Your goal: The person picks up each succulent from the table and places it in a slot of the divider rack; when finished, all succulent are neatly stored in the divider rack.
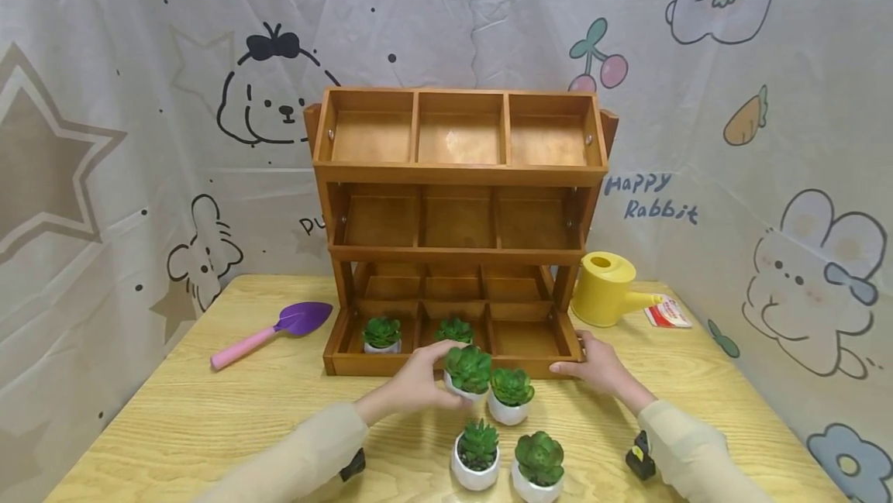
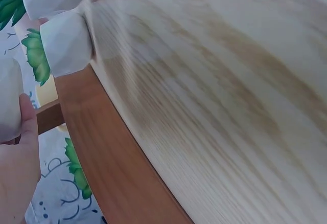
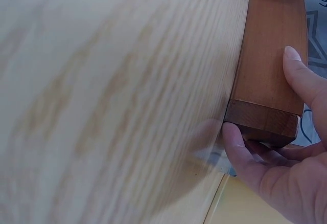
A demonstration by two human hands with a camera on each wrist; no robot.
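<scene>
So the plant in play is a little fake-looking succulent [image 1: 468, 370], thick rosette of rounded, glossy green leaves in a small white pot with faceted sides (the facets show best on its neighbours in the left wrist view). The left hand [image 1: 418, 383] has its grip pinched round that pot, holding it up just in front of the middle section of the shelf's [image 1: 460, 174] bottom row. Right hand [image 1: 601, 363] is clamped on the shelf's front right corner, thumb on the front board, fingers curled round the end. Shelf is orange-brown wood, tiered, three sections per row.

Writing-wise: the curtain [image 1: 418, 22] says "Happy Rabbit" in blue handwriting-type letters, right of the shelf. Left of it there's a dark "pu", the rest hidden behind the wood. A red and white card [image 1: 668, 312] lies on the table [image 1: 265, 425] by the yellow watering can [image 1: 603, 290], print too small to read.
</scene>
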